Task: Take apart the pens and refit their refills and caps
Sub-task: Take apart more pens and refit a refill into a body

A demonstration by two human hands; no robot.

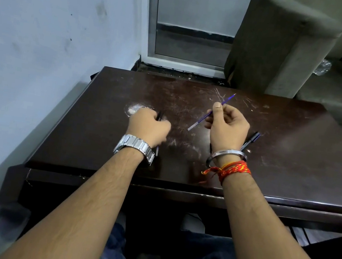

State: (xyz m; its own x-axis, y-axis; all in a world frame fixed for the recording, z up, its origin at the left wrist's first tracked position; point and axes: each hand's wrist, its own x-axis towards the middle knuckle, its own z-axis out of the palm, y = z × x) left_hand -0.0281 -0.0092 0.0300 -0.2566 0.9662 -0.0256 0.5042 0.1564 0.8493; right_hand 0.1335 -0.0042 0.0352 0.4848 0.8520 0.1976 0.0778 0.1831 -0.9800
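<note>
My right hand [227,124] pinches a thin blue refill [228,101] between thumb and fingers, holding it slantwise above the dark table [284,145]; its pale end points down left and its tip up right. My left hand [147,124] is closed low over the table, with a dark pen part [160,115] sticking out above the fingers. A small pale piece [157,150] shows on the table beside my left wrist. A black pen [250,141] lies on the table just behind my right wrist, partly hidden by it.
A pale smudge [134,109] marks the table beyond my left hand. The wall runs along the left, a door frame [153,28] stands behind, and a grey sofa [287,47] sits at the back right. My knees are under the table's front edge.
</note>
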